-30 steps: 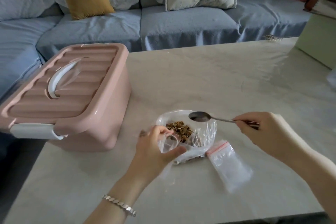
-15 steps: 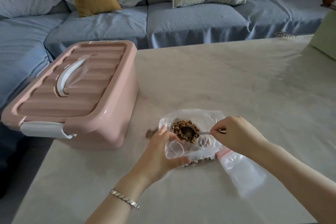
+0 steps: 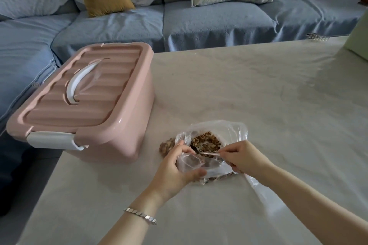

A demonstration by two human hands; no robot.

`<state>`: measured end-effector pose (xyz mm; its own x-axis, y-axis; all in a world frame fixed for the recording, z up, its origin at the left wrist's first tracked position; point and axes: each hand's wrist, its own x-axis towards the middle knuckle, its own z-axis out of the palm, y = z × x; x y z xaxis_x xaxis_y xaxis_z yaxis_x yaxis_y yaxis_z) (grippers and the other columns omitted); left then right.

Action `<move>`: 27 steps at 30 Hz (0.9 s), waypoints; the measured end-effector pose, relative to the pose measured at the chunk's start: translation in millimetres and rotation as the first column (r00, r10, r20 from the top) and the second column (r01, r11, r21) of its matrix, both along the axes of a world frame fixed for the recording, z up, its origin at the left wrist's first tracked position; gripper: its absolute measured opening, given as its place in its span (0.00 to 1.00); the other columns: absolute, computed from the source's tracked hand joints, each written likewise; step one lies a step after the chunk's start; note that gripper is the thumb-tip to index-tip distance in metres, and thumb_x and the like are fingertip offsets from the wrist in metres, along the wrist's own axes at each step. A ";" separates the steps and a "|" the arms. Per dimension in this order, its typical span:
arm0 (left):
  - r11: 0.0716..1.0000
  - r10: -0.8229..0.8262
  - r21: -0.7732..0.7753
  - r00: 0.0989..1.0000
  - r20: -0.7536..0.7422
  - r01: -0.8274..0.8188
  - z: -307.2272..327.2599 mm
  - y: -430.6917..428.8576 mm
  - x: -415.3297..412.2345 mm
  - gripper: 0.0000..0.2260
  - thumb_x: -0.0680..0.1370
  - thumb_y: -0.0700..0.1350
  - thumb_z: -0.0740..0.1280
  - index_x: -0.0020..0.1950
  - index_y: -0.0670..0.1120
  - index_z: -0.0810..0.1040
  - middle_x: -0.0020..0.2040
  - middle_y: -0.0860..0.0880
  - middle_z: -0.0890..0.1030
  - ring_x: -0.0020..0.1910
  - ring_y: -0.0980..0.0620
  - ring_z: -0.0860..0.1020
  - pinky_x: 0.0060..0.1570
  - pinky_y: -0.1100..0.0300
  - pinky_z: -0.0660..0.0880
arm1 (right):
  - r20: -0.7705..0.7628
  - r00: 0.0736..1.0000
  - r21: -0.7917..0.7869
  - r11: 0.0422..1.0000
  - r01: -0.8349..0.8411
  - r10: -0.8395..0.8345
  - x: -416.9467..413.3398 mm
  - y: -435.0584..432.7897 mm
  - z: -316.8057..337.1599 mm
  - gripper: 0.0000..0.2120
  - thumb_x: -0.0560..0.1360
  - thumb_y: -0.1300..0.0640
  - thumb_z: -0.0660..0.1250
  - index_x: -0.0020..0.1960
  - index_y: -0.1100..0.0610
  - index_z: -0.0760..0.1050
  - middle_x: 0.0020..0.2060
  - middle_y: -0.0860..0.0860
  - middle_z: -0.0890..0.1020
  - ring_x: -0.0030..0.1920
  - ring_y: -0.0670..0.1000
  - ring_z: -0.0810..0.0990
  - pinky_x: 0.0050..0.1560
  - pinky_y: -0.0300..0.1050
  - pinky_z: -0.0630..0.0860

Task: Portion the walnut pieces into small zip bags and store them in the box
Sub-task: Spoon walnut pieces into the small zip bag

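Note:
A clear plastic bag (image 3: 235, 129) of brown walnut pieces (image 3: 207, 141) lies open on the table. My left hand (image 3: 175, 171) holds a small zip bag (image 3: 192, 163) open at its mouth, right in front of the walnuts. My right hand (image 3: 243, 157) grips a metal spoon (image 3: 201, 151) whose bowl dips into the walnuts beside the zip bag's mouth. Another small zip bag (image 3: 260, 187) lies flat under my right forearm. The pink storage box (image 3: 83, 109) with a white handle stands to the left, lid shut.
The pale table (image 3: 258, 95) stretches away to the right and back. A blue sofa (image 3: 199, 20) with cushions runs along the far side and left. A light green object (image 3: 358, 40) sits at the table's far right corner.
My right hand came in from the right and lowered the spoon from above the bag into the walnuts. The left hand kept holding the small zip bag open.

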<state>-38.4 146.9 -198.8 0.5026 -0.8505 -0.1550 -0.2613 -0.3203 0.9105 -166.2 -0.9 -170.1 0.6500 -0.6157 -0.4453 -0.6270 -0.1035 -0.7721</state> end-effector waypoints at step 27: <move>0.992 0.101 -0.104 0.920 0.378 -0.067 18.2 14.7 16.7 0.22 0.58 0.69 0.70 0.45 0.60 0.74 0.51 0.62 0.76 0.58 0.61 0.70 0.54 0.78 0.61 | 0.284 0.781 0.357 0.817 0.453 -0.557 -22.6 -5.1 12.3 0.09 0.76 0.65 0.62 0.39 0.65 0.77 0.24 0.56 0.79 0.23 0.51 0.79 0.22 0.37 0.74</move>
